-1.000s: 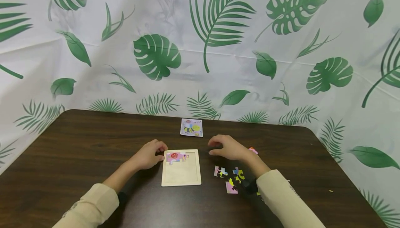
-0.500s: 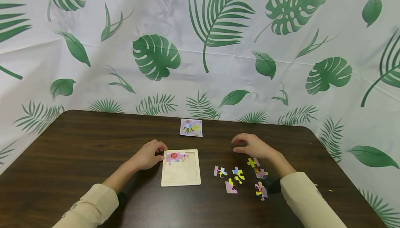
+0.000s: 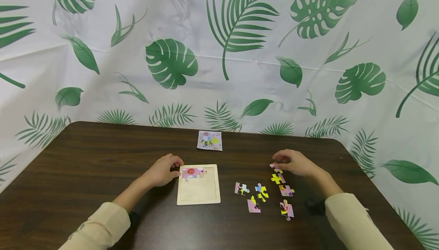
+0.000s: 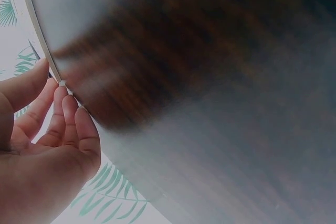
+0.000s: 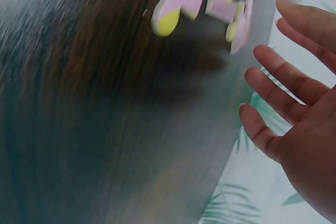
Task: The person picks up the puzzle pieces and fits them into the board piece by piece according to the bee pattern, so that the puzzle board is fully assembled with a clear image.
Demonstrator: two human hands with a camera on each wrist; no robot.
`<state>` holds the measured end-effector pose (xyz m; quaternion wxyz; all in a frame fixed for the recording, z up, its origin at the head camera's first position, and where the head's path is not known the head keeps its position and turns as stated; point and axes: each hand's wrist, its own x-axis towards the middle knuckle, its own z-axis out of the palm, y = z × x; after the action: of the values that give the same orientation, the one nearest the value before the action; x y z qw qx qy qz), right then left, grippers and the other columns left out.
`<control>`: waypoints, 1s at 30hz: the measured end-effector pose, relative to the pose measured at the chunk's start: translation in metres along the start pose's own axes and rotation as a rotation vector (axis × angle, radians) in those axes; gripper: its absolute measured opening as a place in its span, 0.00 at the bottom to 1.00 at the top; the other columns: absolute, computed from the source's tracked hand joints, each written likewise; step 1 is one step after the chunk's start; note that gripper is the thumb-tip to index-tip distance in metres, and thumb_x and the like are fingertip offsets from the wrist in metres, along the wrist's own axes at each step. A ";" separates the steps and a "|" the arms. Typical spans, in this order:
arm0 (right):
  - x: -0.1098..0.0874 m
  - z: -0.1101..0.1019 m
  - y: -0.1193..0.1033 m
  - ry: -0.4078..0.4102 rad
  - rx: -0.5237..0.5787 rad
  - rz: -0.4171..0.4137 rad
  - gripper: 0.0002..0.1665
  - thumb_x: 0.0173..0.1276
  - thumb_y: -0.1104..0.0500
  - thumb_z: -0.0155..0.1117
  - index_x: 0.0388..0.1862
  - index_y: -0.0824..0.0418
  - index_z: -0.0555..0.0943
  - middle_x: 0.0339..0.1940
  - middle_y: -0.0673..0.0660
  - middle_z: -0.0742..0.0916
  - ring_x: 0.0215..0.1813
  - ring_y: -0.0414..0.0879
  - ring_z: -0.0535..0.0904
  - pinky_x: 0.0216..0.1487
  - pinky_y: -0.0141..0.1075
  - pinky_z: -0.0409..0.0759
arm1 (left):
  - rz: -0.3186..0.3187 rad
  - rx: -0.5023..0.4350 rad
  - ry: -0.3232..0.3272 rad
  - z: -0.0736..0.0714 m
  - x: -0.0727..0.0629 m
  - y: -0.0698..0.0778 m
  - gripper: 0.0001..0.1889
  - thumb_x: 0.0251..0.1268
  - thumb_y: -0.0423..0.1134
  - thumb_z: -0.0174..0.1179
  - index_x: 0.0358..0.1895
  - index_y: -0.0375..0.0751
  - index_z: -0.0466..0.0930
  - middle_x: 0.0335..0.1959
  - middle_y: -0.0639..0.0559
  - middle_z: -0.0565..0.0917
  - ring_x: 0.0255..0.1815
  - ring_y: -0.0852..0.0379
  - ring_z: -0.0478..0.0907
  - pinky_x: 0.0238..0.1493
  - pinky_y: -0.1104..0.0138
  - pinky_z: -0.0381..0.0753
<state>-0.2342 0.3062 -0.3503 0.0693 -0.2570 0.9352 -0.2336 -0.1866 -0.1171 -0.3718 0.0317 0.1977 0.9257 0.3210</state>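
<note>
At the upper left corner of a wooden puzzle tray (image 3: 200, 193), my left hand (image 3: 162, 170) holds the edge with thumb and curled fingers. In the left wrist view the fingertips meet the tray's pale rim (image 4: 44, 45). Joined puzzle pieces (image 3: 193, 172) with a red round shape fill the tray's upper left part. To the right, my right hand (image 3: 297, 162) is over a pink puzzle piece (image 3: 273, 165), partly hidden under the fingertips. The right wrist view shows the fingers (image 5: 281, 85) spread and relaxed beside pieces standing out pink and yellow.
Several loose puzzle pieces lie right of the tray, among them a yellow one (image 3: 276, 178), a pink one (image 3: 286, 190) and a blue-yellow one (image 3: 261, 192). A bee picture card (image 3: 210, 140) lies near the back of the dark wooden table (image 3: 113, 147). Behind hangs a leaf-patterned cloth (image 3: 219, 86).
My right hand has moved right from beside the tray, then lowered to the farthest loose pink piece. Loose pieces its arm covered are uncovered. My left hand has stayed at the tray.
</note>
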 end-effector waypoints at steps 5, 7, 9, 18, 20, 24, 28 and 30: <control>-0.005 0.001 0.009 0.032 0.012 -0.022 0.14 0.57 0.62 0.66 0.41 0.65 0.79 0.34 0.56 0.80 0.37 0.49 0.75 0.39 0.43 0.74 | 0.004 0.001 0.000 0.000 -0.001 0.000 0.10 0.53 0.27 0.62 0.39 0.34 0.77 0.32 0.48 0.73 0.36 0.51 0.70 0.41 0.58 0.72; -0.006 0.001 0.010 0.027 0.009 0.007 0.14 0.56 0.62 0.67 0.42 0.65 0.79 0.34 0.56 0.80 0.37 0.50 0.74 0.38 0.41 0.73 | 0.003 -0.002 0.000 0.000 -0.001 0.001 0.10 0.53 0.27 0.62 0.39 0.34 0.77 0.32 0.48 0.73 0.36 0.51 0.70 0.41 0.58 0.72; -0.006 0.001 0.009 0.004 0.006 0.067 0.15 0.56 0.63 0.66 0.43 0.65 0.79 0.35 0.56 0.79 0.38 0.51 0.73 0.39 0.43 0.72 | 0.001 -0.005 -0.001 -0.001 -0.002 0.002 0.10 0.53 0.27 0.62 0.39 0.34 0.77 0.32 0.48 0.73 0.36 0.51 0.70 0.41 0.58 0.72; -0.005 0.009 0.016 0.030 -0.014 0.068 0.16 0.55 0.63 0.68 0.43 0.64 0.80 0.33 0.55 0.75 0.36 0.49 0.69 0.37 0.41 0.69 | -0.014 -0.011 -0.003 0.000 -0.001 0.001 0.09 0.53 0.27 0.62 0.39 0.34 0.76 0.32 0.48 0.73 0.36 0.51 0.70 0.42 0.57 0.72; -0.005 0.010 0.017 0.034 -0.019 0.062 0.15 0.55 0.62 0.67 0.43 0.64 0.80 0.33 0.55 0.75 0.35 0.49 0.68 0.35 0.40 0.68 | -0.017 -0.013 -0.005 0.000 0.000 0.001 0.09 0.53 0.27 0.62 0.39 0.34 0.76 0.32 0.48 0.73 0.36 0.51 0.70 0.42 0.57 0.72; -0.004 0.011 0.016 0.056 -0.031 0.065 0.14 0.55 0.61 0.68 0.41 0.64 0.80 0.31 0.55 0.75 0.33 0.48 0.67 0.33 0.39 0.67 | -0.020 -0.014 -0.006 0.000 -0.001 0.001 0.09 0.54 0.27 0.62 0.39 0.34 0.76 0.33 0.48 0.73 0.36 0.51 0.70 0.43 0.58 0.72; -0.002 0.013 0.017 0.078 -0.043 0.068 0.14 0.55 0.60 0.69 0.39 0.64 0.79 0.30 0.54 0.74 0.32 0.47 0.67 0.32 0.38 0.66 | -0.014 -0.013 -0.007 0.000 -0.001 0.001 0.09 0.54 0.27 0.62 0.39 0.34 0.76 0.33 0.48 0.73 0.36 0.51 0.70 0.42 0.58 0.72; -0.001 0.014 0.018 0.084 -0.046 0.067 0.14 0.55 0.59 0.68 0.38 0.64 0.78 0.29 0.54 0.74 0.32 0.46 0.66 0.32 0.38 0.66 | -0.008 -0.011 -0.005 0.000 -0.001 0.001 0.09 0.54 0.27 0.62 0.39 0.34 0.76 0.33 0.48 0.73 0.36 0.52 0.70 0.42 0.58 0.72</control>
<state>-0.2377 0.3149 -0.3706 0.0318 -0.2168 0.9505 -0.2202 -0.1851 -0.1169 -0.3710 0.0365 0.1948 0.9246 0.3252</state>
